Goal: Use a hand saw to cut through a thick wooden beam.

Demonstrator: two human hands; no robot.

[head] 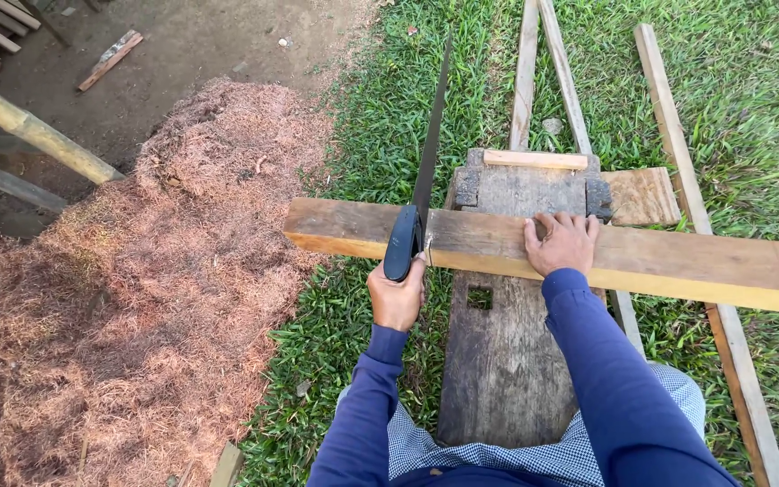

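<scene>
Left hand: grip wrapped fully round the dark handle of a saw, fingers pressed together, thumb side up. The blade runs away from this grip, out past the far edge of the plank, and stands on edge in a cut just ahead of the knuckles. Blade upright, roughly square to the plank's length; judged a posture that keeps the cut square.

Right hand: grip spread flat, palm down, fingers fanned on the plank's top face, to the right of the saw grip. It clasps nothing, only presses. Judged purpose: to pin the plank against the pull of the saw.

The plank lies across a weathered worktop, a thick old board running from under the right grip back toward the person's lap. The cut sits just off the worktop's left edge, so the blade has free air below, and the short end overhangs beyond the saw grip, unsupported. A small cleat lies on the far end of the worktop, beyond the right grip.

Surroundings: grass under the work; loose laths lie on it beyond and right of the right grip. Left of the saw grip, a heap of reddish shavings. Checked cloth over the knees, nearest the camera.
</scene>
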